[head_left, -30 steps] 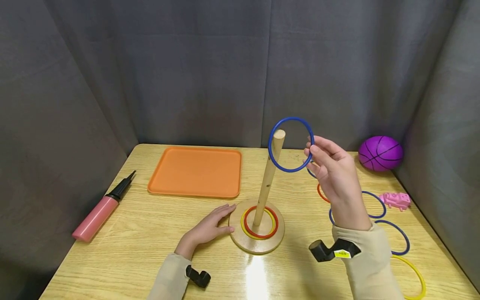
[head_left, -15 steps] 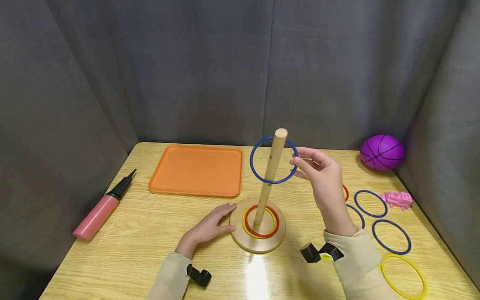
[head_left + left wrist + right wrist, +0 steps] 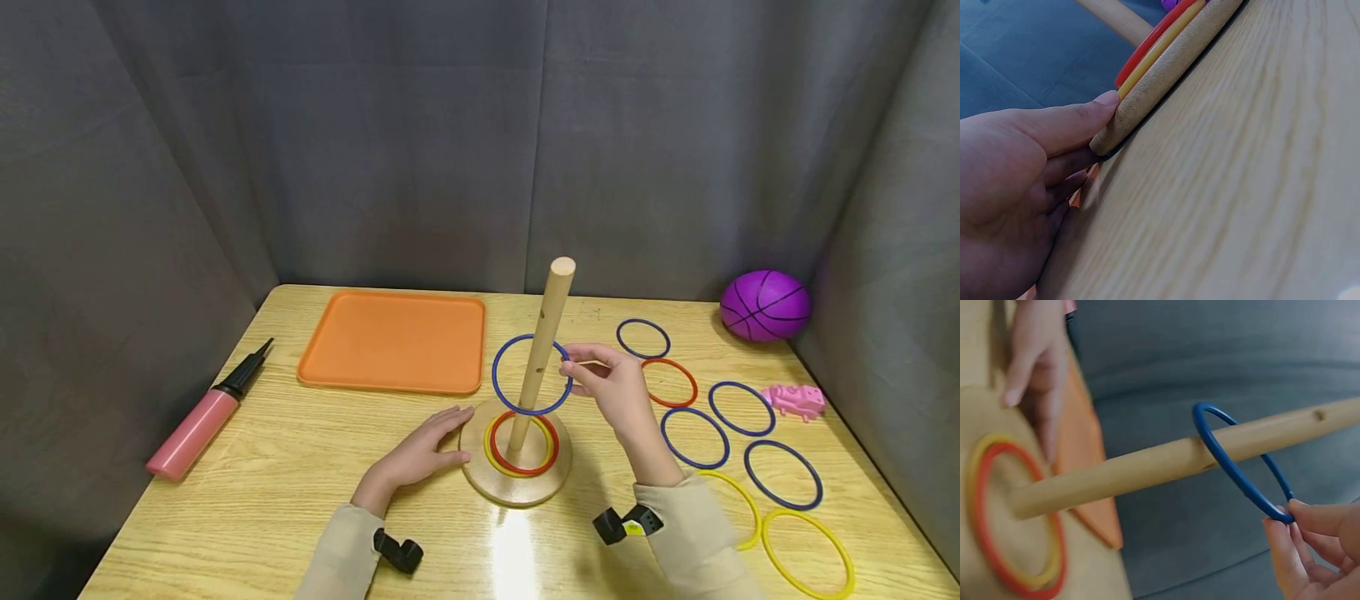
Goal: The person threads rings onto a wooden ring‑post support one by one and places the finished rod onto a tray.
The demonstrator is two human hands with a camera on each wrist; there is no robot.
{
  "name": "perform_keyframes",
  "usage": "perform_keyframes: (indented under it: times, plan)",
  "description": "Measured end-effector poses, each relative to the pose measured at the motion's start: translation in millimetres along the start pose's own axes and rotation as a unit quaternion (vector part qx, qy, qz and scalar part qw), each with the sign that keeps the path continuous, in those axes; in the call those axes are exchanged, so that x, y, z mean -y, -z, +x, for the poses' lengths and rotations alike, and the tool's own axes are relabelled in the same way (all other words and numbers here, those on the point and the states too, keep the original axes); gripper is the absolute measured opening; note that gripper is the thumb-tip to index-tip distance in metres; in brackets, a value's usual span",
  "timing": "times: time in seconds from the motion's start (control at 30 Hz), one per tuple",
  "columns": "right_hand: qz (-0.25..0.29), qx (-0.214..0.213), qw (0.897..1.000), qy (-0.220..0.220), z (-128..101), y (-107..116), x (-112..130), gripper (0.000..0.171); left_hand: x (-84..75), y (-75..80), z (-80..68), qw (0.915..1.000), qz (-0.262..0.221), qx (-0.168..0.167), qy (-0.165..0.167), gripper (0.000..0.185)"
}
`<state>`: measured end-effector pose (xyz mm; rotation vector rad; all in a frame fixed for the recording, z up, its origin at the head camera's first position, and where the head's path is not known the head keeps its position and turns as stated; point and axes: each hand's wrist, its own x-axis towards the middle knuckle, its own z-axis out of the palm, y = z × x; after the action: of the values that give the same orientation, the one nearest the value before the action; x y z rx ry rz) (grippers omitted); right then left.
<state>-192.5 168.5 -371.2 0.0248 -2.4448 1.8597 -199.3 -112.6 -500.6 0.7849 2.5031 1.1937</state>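
Observation:
My right hand [image 3: 611, 387] pinches a blue ring [image 3: 1241, 481] by its right side between thumb and fingers. That ring is around the upright wooden post [image 3: 549, 312], about halfway down in the head view. A red ring [image 3: 988, 519] and a yellow ring [image 3: 974, 469] lie around the foot of the post, red over yellow. They rest on the round wooden base [image 3: 517, 493]. My left hand [image 3: 412, 454] lies at the base's left side with its fingers extended. In the left wrist view its thumb [image 3: 1079, 122] touches the base's edge.
Several more blue rings [image 3: 783, 504], a red ring [image 3: 693, 387] and two yellow rings [image 3: 851, 575] lie on the table at right. Beyond them are a pink toy [image 3: 797, 402] and a purple ball [image 3: 765, 306]. An orange tray [image 3: 397, 342] and a pink hand pump [image 3: 198, 429] lie at left.
The right hand has moved left and down, bringing the blue ring over the post's top and partway down the shaft. The left hand has stayed at the base.

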Motion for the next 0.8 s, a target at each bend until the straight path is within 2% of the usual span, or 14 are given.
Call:
perform_keyframes:
  times: [0.2,0.43,0.63,0.8]
  plan:
    - [-0.06,0.045,0.997,-0.023,2.8,-8.9,-32.7,0.025,0.3,0.4,-0.1,1.0,-0.001,-0.002,0.002,0.069]
    - [-0.1,0.08,0.991,-0.037,3.1,-18.2,-57.8,0.021,0.2,0.2,0.5,1.0,-0.002,-0.001,0.002,0.068]
    - [-0.159,0.081,0.983,-0.037,5.3,-22.2,-71.7,0.015,0.5,-0.6,0.3,1.0,-0.003,0.003,0.0,0.069]
    - [-0.176,0.066,0.982,-0.03,8.4,-24.3,-81.0,0.011,1.1,-0.9,0.3,1.0,-0.001,0.001,0.0,0.068]
